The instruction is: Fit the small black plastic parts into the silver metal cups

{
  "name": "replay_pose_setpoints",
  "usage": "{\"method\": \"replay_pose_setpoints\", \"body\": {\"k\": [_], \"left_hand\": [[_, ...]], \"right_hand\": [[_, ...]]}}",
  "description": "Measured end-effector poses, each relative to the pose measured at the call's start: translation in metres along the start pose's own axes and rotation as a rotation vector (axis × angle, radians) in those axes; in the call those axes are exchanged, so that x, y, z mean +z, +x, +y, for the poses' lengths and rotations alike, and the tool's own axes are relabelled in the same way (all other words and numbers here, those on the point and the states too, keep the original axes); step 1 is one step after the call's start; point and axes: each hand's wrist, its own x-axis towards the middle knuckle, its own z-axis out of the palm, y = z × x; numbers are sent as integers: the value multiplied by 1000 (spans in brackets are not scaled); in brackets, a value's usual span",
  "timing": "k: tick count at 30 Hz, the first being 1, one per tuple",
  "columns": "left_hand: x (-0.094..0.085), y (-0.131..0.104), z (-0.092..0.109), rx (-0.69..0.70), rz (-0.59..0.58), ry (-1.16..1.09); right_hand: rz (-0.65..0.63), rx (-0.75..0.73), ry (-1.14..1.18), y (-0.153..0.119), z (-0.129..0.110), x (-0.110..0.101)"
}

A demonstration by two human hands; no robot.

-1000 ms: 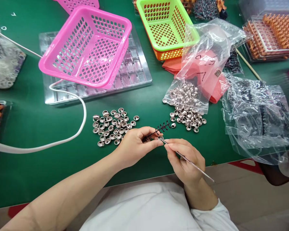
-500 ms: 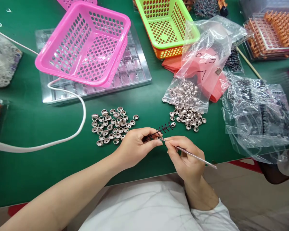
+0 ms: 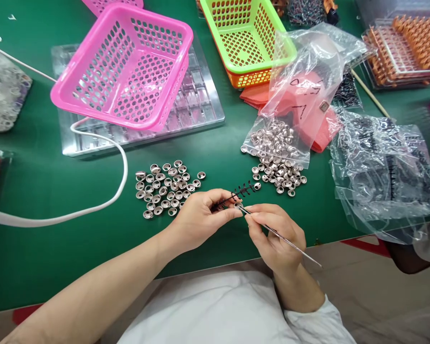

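My left hand (image 3: pixel 209 215) is closed in a pinch, holding a black plastic strip (image 3: pixel 244 190) with short side prongs that sticks out past the fingertips. At the tip of the left thumb sits a small silvery metal ring cup (image 3: pixel 238 206). My right hand (image 3: pixel 277 234) grips slim metal tweezers (image 3: pixel 290 244), their tip meeting that ring and their back end pointing down to the right. Left of the hands lies a spread of similar metal ring cups (image 3: pixel 163 188). Another heap of ring cups (image 3: pixel 281 167) spills from a clear plastic bag (image 3: pixel 308 62).
A pink basket (image 3: pixel 123 71) rests on a metal tray (image 3: pixel 209 105). Behind stand stacked green and orange baskets (image 3: pixel 251 64). Bagged black strips (image 3: pixel 387 167) lie at the right, below trays of orange parts (image 3: pixel 415 45). A white cable (image 3: pixel 123 172) curves across the left.
The tweezers have turned slightly in my right hand, with their back end lower. The ring cup at the left thumb shows a little more. My left hand has barely moved.
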Motion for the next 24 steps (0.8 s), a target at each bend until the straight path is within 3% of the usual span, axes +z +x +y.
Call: {"method": "replay_pose_setpoints", "body": {"k": [24], "left_hand": [[-2, 0, 4, 9, -14, -1]], "right_hand": [[10, 44, 32, -1, -2, 2]]}}
